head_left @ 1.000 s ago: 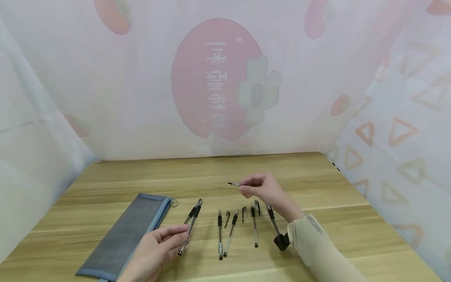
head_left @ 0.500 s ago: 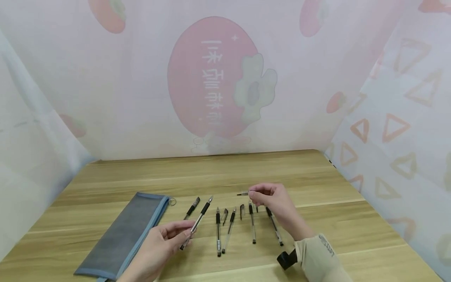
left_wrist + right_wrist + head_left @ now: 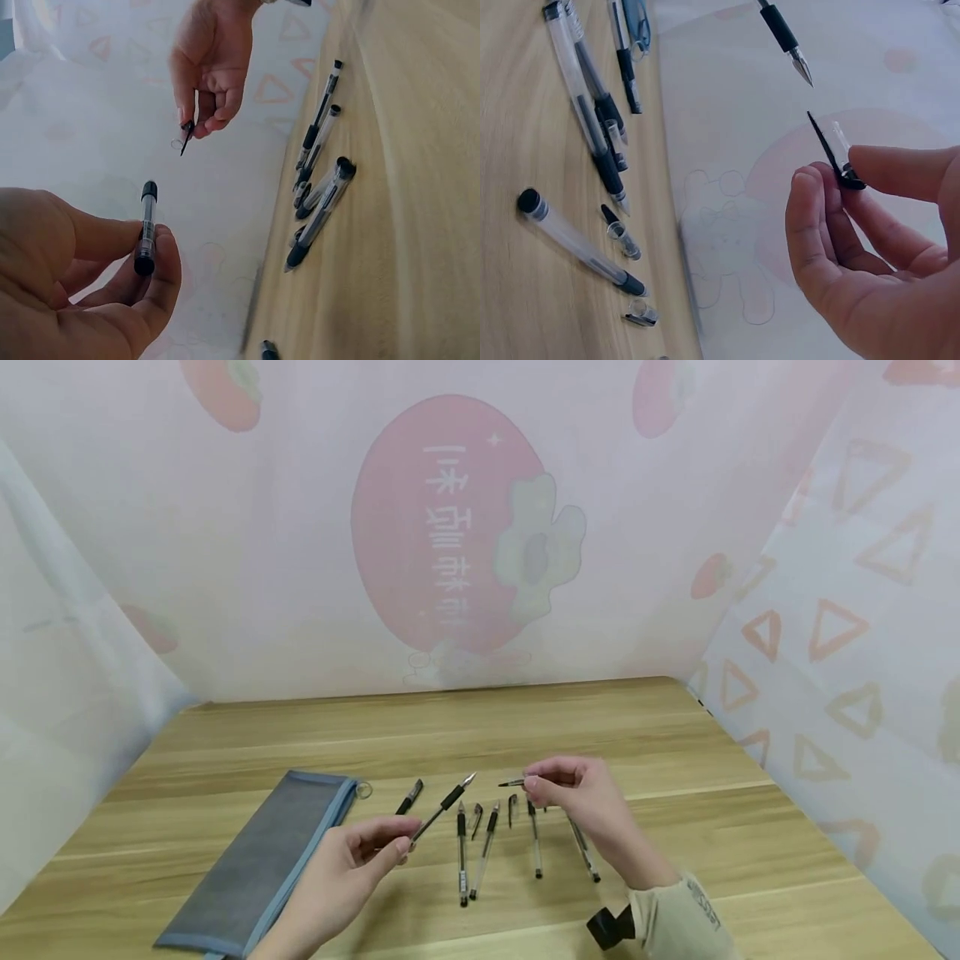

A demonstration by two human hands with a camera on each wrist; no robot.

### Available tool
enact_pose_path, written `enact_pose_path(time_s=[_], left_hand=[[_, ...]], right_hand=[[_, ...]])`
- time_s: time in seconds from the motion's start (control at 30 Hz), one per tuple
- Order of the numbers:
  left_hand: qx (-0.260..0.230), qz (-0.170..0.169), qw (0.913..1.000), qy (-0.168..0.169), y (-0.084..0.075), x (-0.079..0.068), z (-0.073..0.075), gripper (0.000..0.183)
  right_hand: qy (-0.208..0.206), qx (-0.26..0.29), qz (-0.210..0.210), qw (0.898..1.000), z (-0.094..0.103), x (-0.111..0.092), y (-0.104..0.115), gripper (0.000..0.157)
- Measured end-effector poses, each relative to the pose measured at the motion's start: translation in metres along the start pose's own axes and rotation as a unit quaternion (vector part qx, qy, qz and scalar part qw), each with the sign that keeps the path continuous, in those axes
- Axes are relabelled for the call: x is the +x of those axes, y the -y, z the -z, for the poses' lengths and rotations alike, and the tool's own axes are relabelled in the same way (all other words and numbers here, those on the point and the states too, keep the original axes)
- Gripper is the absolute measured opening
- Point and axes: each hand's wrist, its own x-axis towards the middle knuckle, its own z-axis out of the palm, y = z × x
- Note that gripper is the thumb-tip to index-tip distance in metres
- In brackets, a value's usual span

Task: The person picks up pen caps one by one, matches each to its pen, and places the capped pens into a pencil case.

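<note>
Black-gripped, silver-tipped, uncapped pen [image 3: 452,796]

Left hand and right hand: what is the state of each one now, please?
Left hand: closed, holding a pen, tip uncovered.
Right hand: closed, holding a pen cap.

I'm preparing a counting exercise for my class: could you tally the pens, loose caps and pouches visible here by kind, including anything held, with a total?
Pens: 6
Loose caps: 4
Grey-and-blue pouch: 1
Total: 11
</note>
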Motion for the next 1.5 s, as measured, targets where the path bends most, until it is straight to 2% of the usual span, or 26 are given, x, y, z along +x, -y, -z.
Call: enact_pose_path(time_s=[0.13,0.23,0.47,0.67,0.9,1.23,1.37,1.43,1.5], left_hand=[[0.029,-0.048,0.9984,0.011,-0.006,-0.001,-0.001,0.025],[0.049,-0.069,0.9964,0.009,-0.01,-0.002,-0.002,0.022],[0.076,-0.086,0.993,-0.029,-0.011,-0.002,-0.004,0.022],[0.099,-0.1,0.9896,-0.03,-0.009,0.001,-0.004,0.023],[0.108,-0.104,0.9888,-0.009,-0.006,0.003,-0.003,0.023],[0.106,-0.091,0.9901,0.017,-0.007,-0.001,-0.003,0.022],[0.094,-0.089,0.9915,0.016,-0.007,0.001,-0.003,0.021],[0.071,-0.073,0.9948,0.009,-0.007,0.001,-0.002,0.019],[0.039,-0.048,0.998,-0.015,-0.007,0.001,-0.002,0.017]], right_hand=[[-0.004,0.017,-0.009,1.0,-0.002,-0.006,0.001,0.022],[-0.009,0.033,-0.005,0.999,-0.004,-0.008,0.0,0.021],[-0.019,0.049,-0.005,0.999,-0.008,-0.008,-0.001,0.022],[-0.027,0.046,-0.009,0.999,-0.007,-0.005,-0.003,0.022],[-0.001,0.051,0.008,0.999,-0.01,-0.002,-0.006,0.021],[0.034,0.016,0.006,0.999,-0.009,-0.009,-0.006,0.023],[0.056,0.006,0.005,0.998,-0.009,-0.009,-0.004,0.025],[0.069,0.003,0.003,0.998,-0.01,-0.01,-0.004,0.025],[0.081,0.006,0.0,0.997,-0.011,-0.01,-0.004,0.023]])
